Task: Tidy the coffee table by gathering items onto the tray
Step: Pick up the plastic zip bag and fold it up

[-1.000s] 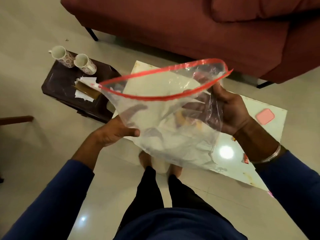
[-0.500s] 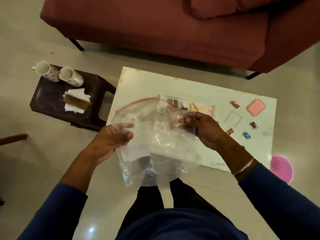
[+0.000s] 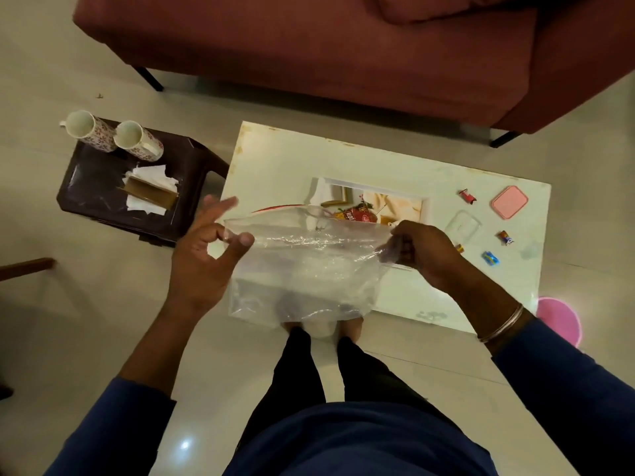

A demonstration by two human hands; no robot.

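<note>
A clear plastic zip bag (image 3: 302,266) with a red seal strip hangs stretched between my two hands above the near edge of the pale coffee table (image 3: 281,159). My left hand (image 3: 206,255) pinches its left corner between thumb and forefinger, other fingers spread. My right hand (image 3: 419,252) grips the bag's right corner. Behind the bag a white tray (image 3: 395,197) lies on the table with a red snack packet (image 3: 357,214) and other bits in it. Loose on the table's right part are a pink lid (image 3: 509,206), a clear container (image 3: 462,225) and several small candy wrappers (image 3: 490,258).
A dark stool (image 3: 92,187) to the left carries two patterned mugs (image 3: 113,134) and a tissue box (image 3: 151,194). A maroon sofa (image 3: 343,46) stands behind the table. A pink round object (image 3: 560,317) lies on the floor by the table's right corner. My feet stand at the near edge.
The bag was held high and open, then lowered and flattened between the hands. The view tilted down, so the tray and the small items on the table now show.
</note>
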